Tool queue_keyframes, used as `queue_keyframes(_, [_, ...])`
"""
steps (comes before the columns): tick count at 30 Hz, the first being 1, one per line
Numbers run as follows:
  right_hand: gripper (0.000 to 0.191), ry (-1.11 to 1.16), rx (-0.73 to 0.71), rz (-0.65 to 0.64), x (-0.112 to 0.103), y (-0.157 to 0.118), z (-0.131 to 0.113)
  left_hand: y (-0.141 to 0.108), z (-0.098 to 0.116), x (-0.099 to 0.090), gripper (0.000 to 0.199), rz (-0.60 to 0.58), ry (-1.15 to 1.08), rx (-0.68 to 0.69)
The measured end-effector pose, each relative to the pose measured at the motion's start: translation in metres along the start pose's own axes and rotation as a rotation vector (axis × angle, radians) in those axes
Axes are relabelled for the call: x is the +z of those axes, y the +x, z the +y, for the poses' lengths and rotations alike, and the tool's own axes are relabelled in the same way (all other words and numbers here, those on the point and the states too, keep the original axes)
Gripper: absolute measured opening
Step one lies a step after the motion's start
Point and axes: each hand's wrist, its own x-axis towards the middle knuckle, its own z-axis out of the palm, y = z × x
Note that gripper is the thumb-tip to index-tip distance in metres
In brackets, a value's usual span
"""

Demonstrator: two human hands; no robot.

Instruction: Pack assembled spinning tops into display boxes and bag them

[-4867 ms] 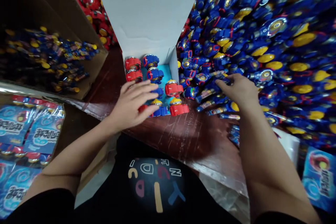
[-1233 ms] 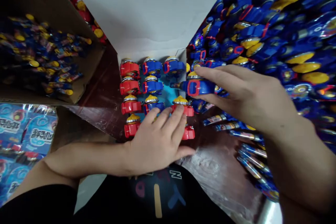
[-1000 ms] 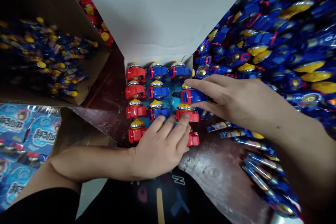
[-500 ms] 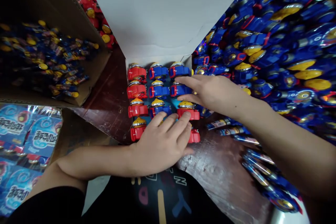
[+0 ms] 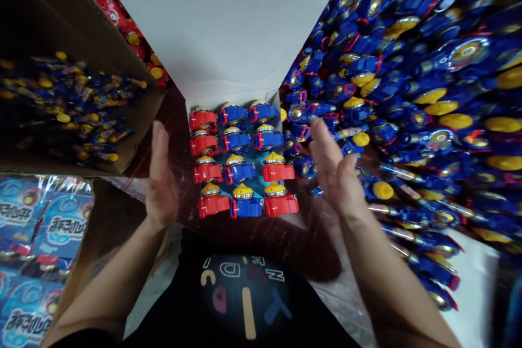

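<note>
A box with a raised white lid holds red toys and blue toys in three columns. The left column is red, the middle one blue, and the right one has blue toys at the back and red toys at the front. Left of the box, my left hand is raised with its fingers extended and holds nothing. My right hand is on the other side, empty, palm turned toward the box, beside the loose blue toys.
Loose blue toys are heaped at the right. A cardboard box of small blue and yellow pieces stands at the left, with packaged sets below it. Red toys lie behind the lid.
Both hands have come off the toys in the box and moved apart to either side. The front row, partly covered before, is now in full view.
</note>
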Motion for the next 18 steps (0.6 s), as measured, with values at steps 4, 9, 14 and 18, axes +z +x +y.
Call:
queue_keyframes(4, [0.101, 0.321, 0.135, -0.026, 0.059, -0.035, 0.006, -0.040, 0.002, 0.052, 0.083, 0.075, -0.348, -0.245])
queue_keyframes(9, [0.093, 0.349, 0.125, -0.006, 0.070, -0.036, 0.009, -0.053, -0.010, 0.063, 0.076, 0.106, -0.399, -0.156])
queue_keyframes(14, [0.092, -0.006, -0.174, 0.017, 0.019, -0.040, -0.009, -0.011, -0.040, -0.002, 0.088, 0.173, -0.258, -0.068])
queue_keyframes(18, [0.121, -0.270, -0.381, 0.033, -0.008, 0.025, -0.063, 0.113, -0.022, -0.062, 0.105, 0.203, -0.147, 0.000])
